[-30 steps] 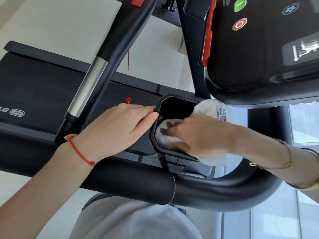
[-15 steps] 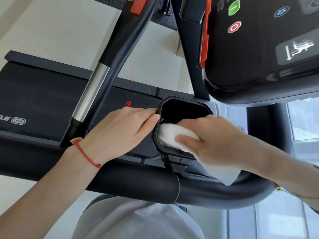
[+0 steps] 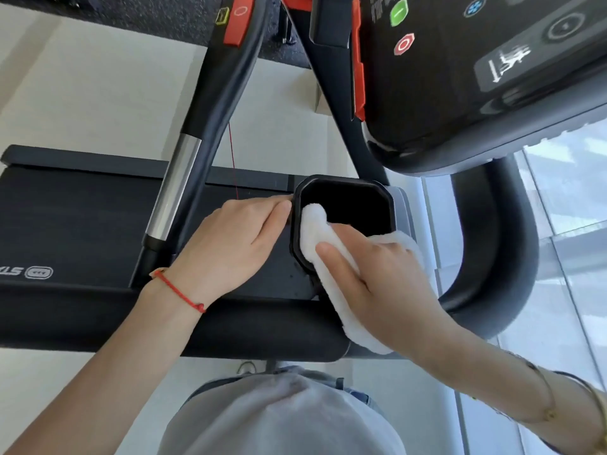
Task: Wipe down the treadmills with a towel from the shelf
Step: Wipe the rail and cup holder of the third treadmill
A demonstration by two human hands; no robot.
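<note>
Currently wiping the near-left rim of the black cup holder (image 3: 345, 205) with the white towel (image 3: 323, 244), gripped under the right hand (image 3: 377, 277). Draping lengthwise from inside the holder back toward the body, over the handlebar (image 3: 230, 326). Bracing just left of the rim with the left hand (image 3: 233, 247), fingers lying fairly straight, holding nothing. Probably sweeping rightward around the rim next.

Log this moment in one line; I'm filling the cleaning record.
step: wiping cup holder rim | right hand: presses white towel | left hand: steadies holder
</note>
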